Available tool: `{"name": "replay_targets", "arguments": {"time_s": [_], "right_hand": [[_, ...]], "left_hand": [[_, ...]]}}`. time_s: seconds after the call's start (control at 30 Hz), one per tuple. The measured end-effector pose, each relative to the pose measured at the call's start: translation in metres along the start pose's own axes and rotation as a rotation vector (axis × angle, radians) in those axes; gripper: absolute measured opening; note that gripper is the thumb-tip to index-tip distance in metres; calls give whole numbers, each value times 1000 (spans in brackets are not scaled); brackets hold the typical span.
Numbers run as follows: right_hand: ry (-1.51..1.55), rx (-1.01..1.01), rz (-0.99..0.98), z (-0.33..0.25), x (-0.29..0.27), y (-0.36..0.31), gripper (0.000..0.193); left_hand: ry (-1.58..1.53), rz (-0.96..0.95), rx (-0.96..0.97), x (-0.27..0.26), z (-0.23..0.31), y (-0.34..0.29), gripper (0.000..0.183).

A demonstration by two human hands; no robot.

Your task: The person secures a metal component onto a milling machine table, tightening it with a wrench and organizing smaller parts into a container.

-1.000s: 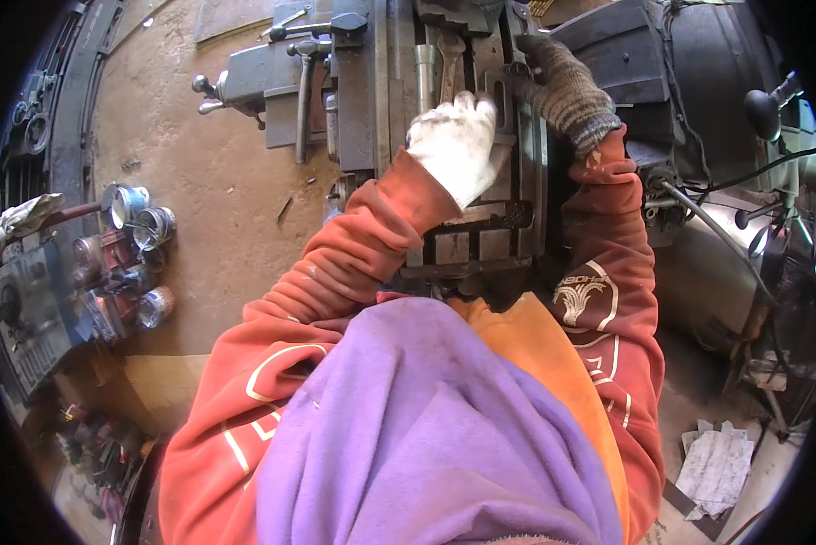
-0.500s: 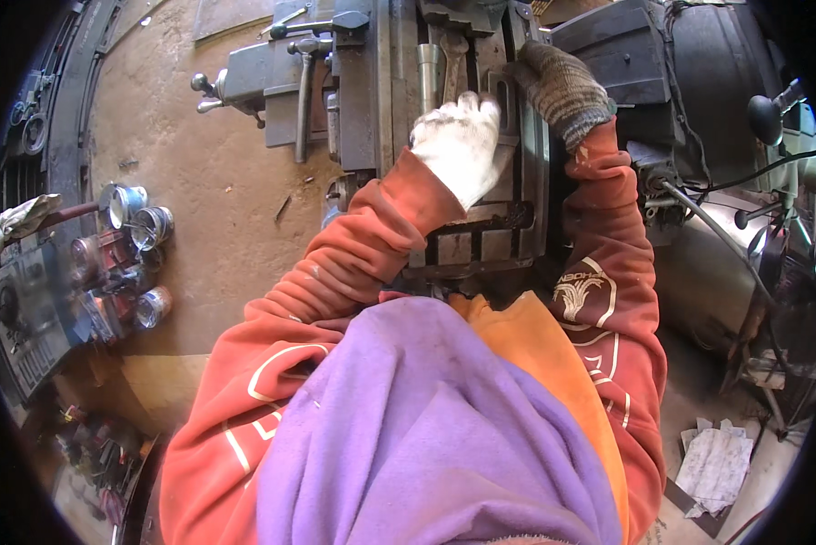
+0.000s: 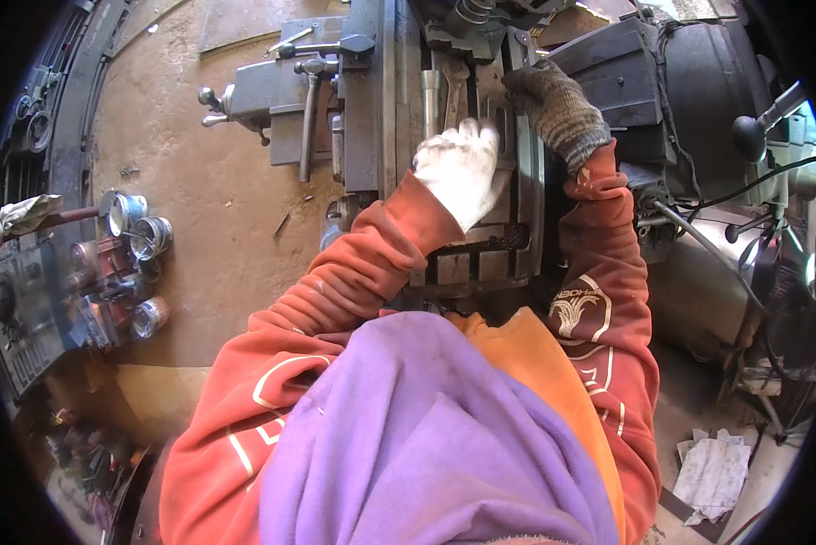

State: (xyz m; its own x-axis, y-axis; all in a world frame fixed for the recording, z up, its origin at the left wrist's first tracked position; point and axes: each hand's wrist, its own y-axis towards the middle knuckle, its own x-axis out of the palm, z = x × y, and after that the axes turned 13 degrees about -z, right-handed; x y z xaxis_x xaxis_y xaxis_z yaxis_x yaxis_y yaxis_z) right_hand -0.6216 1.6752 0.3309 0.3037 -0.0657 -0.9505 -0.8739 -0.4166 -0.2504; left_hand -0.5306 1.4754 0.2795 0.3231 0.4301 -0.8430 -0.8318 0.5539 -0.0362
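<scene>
My left hand [image 3: 462, 173], in a whitish glove, lies low over the slotted metal machine table [image 3: 453, 268], its fingers curled down and together. Whatever is beneath them is hidden. Just beyond it are a cylindrical steel tube [image 3: 431, 98] and a spanner [image 3: 455, 89] lying lengthwise. A slotted metal piece [image 3: 506, 136] shows to the right of that hand. My right hand [image 3: 561, 111], in a grey-brown striped knit glove, is at the table's right edge with bent fingers pointing inward. Its fingertips are dark, and what they grip cannot be made out.
A vice-like grey block [image 3: 299, 118] with a handled lever [image 3: 310, 123] stands left of the table. Dark machine housing [image 3: 608, 73] rises at the right, near a black-knobbed lever [image 3: 749, 138]. Open tins [image 3: 151, 236] stand far left; crumpled paper [image 3: 712, 472] lies lower right.
The whole scene sits slightly lower in the picture, showing more of the machine's far end. Both hands keep nearly the same place on the table.
</scene>
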Motion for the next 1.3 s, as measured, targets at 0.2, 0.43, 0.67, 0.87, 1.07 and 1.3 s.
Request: {"name": "replay_targets", "arguments": {"time_s": [0.2, 0.43, 0.67, 0.87, 1.07, 1.3], "right_hand": [[15, 291, -33, -2, 4, -1, 32], [102, 40, 151, 15, 21, 0, 37], [4, 112, -25, -3, 3, -3, 28], [-51, 59, 20, 3, 4, -3, 22], [236, -20, 231, 16, 31, -15, 21], [973, 157, 554, 0, 42, -51, 23]], "left_hand": [[-9, 0, 12, 1, 1, -1, 45], [-17, -3, 3, 0, 1, -1, 44], [-2, -49, -37, 0, 1, 2, 41], [-20, -45, -12, -2, 1, 1, 43], [-25, 0, -15, 0, 1, 0, 42], [-281, 39, 95, -21, -18, 16, 42]]}}
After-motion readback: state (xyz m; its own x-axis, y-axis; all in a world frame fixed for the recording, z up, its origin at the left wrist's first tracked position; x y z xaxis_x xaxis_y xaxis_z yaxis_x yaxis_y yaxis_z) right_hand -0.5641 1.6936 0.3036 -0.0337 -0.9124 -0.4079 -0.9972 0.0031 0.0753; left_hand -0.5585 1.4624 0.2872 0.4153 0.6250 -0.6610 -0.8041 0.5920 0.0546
